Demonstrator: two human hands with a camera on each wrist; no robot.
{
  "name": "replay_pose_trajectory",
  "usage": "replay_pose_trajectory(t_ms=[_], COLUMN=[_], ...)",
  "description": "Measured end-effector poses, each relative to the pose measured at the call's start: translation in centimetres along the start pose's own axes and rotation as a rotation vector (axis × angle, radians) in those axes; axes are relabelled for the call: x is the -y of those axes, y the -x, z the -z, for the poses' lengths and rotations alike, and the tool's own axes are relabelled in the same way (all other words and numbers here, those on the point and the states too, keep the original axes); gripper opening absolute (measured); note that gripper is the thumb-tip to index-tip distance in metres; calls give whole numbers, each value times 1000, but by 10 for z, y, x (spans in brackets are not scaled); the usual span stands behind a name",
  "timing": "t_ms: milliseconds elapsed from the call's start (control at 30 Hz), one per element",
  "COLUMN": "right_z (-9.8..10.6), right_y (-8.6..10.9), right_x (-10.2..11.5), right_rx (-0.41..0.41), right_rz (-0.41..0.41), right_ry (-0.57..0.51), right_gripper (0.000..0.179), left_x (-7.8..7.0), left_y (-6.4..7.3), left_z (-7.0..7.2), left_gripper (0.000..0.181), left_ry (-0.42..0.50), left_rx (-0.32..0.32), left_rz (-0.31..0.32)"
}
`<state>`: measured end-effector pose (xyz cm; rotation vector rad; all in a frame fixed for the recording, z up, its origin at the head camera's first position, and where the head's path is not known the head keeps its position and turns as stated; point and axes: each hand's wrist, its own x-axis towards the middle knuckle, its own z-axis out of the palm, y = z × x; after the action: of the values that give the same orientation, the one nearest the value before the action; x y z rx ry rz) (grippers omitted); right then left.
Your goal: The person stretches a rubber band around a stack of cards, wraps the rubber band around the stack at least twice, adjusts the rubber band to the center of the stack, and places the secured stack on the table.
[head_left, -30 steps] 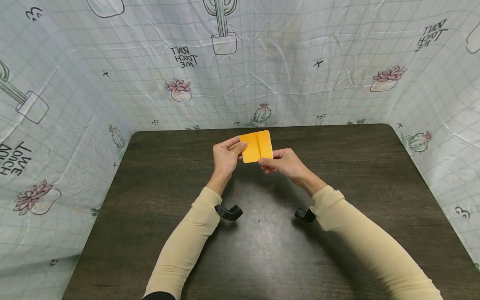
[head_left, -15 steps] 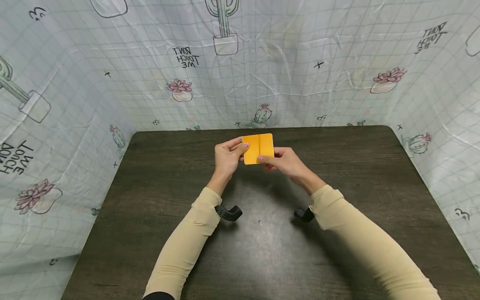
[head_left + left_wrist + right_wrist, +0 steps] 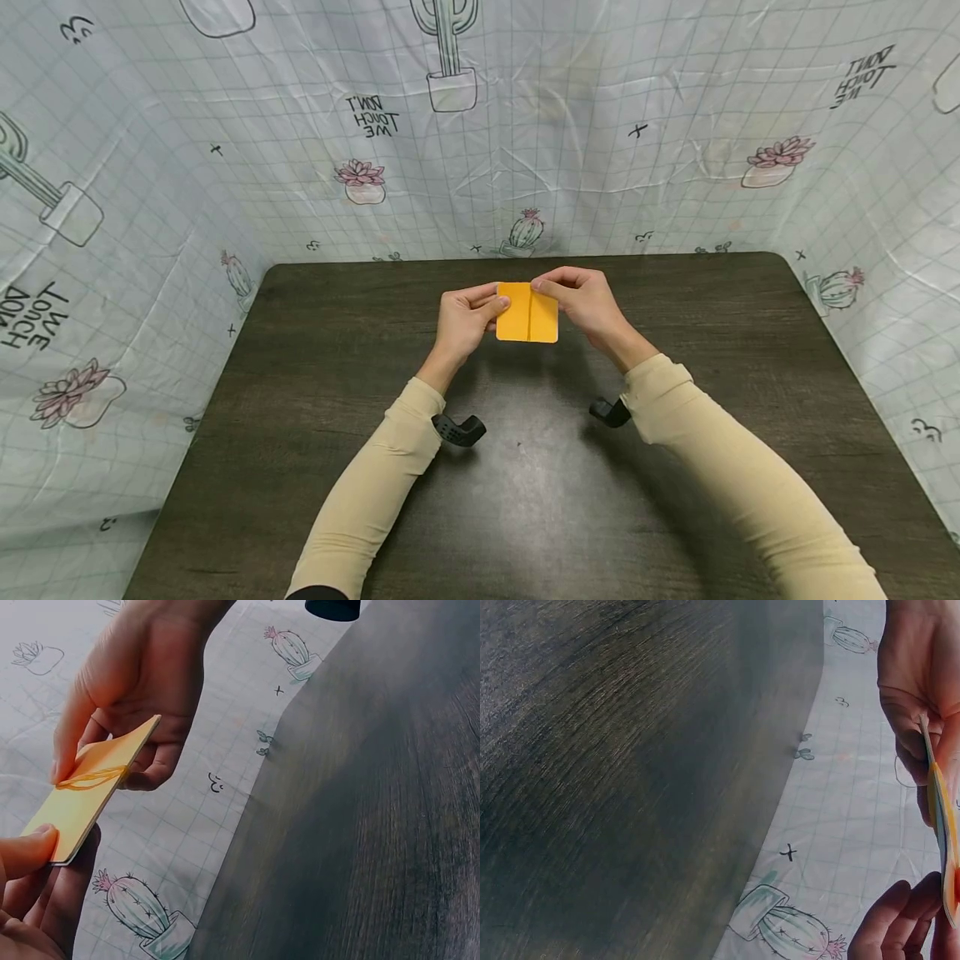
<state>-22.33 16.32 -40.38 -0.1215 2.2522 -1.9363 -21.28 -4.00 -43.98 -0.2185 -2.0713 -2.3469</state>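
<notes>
A thin yellow square (image 3: 545, 321), like a small card or notepad with rounded corners, is held up over the far part of the table. Looped yellow strands, resembling a rubber band (image 3: 94, 778), run across its middle. My left hand (image 3: 461, 321) pinches the left side, thumb flat on the near face. At the top edge, my right hand (image 3: 588, 304) pinches beside the strands, thumb in front. In the right wrist view the yellow square (image 3: 940, 817) appears almost edge-on, and part of it lies beyond the frame.
The dark wood-grain table (image 3: 300, 358) spreads below both arms. Behind it and at both sides hangs a white cloth (image 3: 585, 167) printed with cacti. Black devices (image 3: 459, 430) sit at both wrists over beige sleeves.
My right hand has moved from the square's lower edge up to its top edge. The square has shifted slightly right and nearer, and stands straighter, with my left hand still gripping its left side.
</notes>
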Motion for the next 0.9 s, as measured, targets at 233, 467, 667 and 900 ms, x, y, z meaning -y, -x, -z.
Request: replay_pose_trajectory(t_ms=[233,467,667,900], right_z=[0,-6,-4,-2], right_y=[0,-1,0,0], right_x=[-3,-1,-5,-6], right_rx=[20,-4,-12,-10], right_rz=[8,2,-5,-11], right_ry=[12,40,25,41], right_gripper=[34,33,30,34], left_x=[0,-2,1,1], left_y=[0,1,1,0], left_z=[-1,-8,-7,-5], left_gripper=[33,33,33,33], left_ry=[-32,-36,5,3], left_rx=[40,59,17,6], left_rz=[-9,-1,32,14])
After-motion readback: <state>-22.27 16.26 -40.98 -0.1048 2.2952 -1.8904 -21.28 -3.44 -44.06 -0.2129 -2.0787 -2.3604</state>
